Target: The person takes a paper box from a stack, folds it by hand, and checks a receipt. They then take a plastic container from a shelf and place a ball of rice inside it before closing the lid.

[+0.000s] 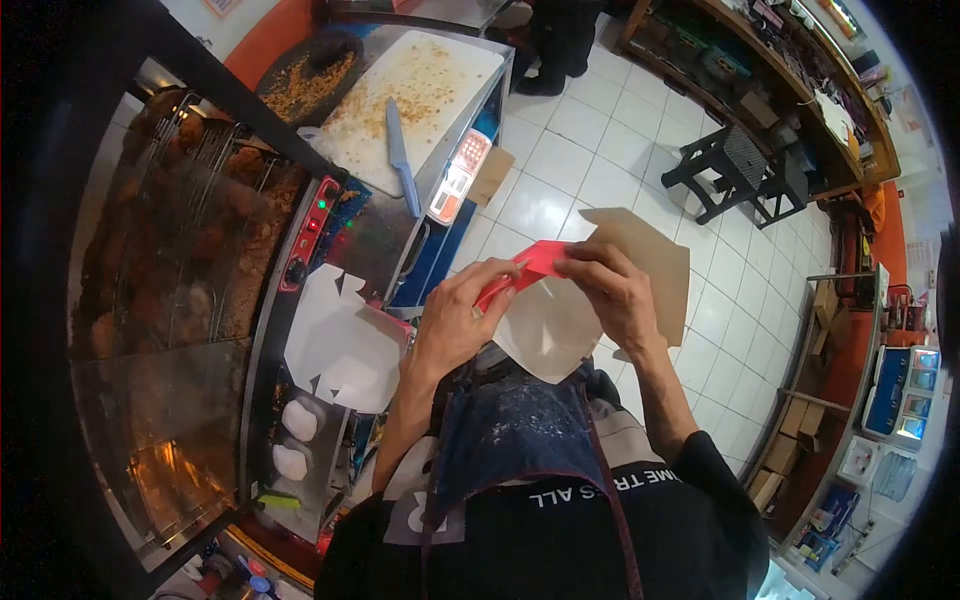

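Note:
In front of my apron (510,430), both hands hold a partly folded cardboard food box (545,330), white inside with red outer flaps. My left hand (462,318) pinches the red flap at the box's left corner between thumb and fingers. My right hand (615,292) grips the red edge on the other side, fingers bent over it. Part of the box's rim is hidden behind my fingers. Left of my left forearm, flat white box blanks (340,345) with notched edges lie on the counter.
A glass warming cabinet (170,300) with fried food stands at left. On the far counter are a cutting board (445,75), a blue-handled knife (400,155) and a pan of crumbs (310,85). Brown cardboard (655,265) lies beyond my right hand. Black stools (725,165) stand on the tiles.

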The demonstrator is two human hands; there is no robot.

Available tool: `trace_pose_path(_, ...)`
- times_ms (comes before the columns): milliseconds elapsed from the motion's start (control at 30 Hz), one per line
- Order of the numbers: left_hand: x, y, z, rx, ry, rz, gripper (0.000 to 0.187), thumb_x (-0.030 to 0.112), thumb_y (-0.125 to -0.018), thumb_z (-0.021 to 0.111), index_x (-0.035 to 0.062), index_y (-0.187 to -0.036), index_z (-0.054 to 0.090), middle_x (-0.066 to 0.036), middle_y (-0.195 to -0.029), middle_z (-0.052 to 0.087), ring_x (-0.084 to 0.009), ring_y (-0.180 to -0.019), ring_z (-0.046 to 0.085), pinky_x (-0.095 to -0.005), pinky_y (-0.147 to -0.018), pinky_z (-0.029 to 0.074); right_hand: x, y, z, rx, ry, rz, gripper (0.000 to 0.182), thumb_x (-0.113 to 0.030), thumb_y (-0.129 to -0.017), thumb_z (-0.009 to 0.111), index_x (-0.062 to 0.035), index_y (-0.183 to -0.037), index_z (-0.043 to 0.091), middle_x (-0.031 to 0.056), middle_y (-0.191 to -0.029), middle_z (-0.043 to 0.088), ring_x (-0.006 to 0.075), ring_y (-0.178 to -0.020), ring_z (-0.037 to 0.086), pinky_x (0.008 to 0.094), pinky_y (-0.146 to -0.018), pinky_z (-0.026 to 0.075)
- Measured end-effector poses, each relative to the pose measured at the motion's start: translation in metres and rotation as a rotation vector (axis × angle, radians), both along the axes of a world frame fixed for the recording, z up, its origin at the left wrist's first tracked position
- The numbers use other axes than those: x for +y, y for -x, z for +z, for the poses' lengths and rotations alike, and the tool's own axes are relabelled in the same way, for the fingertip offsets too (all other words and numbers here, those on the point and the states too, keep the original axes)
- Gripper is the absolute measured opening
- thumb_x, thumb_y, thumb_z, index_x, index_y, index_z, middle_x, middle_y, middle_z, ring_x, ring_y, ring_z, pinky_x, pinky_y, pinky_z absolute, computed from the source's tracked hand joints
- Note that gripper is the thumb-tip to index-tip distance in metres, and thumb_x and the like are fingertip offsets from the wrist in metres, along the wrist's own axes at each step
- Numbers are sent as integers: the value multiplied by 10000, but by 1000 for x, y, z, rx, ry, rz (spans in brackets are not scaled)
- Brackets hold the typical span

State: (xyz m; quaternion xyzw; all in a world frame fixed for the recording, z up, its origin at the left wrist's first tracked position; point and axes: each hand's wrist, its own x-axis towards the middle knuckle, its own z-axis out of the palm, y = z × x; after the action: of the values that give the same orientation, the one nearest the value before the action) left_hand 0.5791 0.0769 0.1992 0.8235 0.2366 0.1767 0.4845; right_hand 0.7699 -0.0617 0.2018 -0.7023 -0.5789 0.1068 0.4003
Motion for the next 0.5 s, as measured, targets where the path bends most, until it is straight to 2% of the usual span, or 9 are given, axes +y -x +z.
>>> trace_pose_path(233, -1, 0, -4, 5, -24, -14, 238, 156, -922, 618, 71, -1144, 617, -155, -1099, 669, -362, -990, 658, -424, -831, 524, -1, 7, -7, -98, 22, 23, 294, -9, -826, 674, -138, -1086, 715, 83, -1142, 666, 263, -1012, 667, 361, -828, 587)
trace_pose_path(433, 3, 2, -7, 13, -106, 41, 340, 182, -916, 633, 41, -1224, 609, -168, -1144, 667, -360, -1021, 657, -414, -841, 527, 8, 6, -7, -66, 10, 61, 310, 4, -820, 667, -134, -1095, 710, 70, -1107, 671, 268, -1008, 662, 365, -846, 571)
trace_pose_path(500, 2, 0, -8, 12, -163, 50, 395, 181, -906, 660, 7, -1258, 619, -202, -1172, 660, -360, -1032, 664, -400, -877, 515, 11, 5, -11, -101, -24, 60, 340, 16, -803, 662, -133, -1106, 705, 76, -1095, 670, 276, -984, 664, 370, -831, 565)
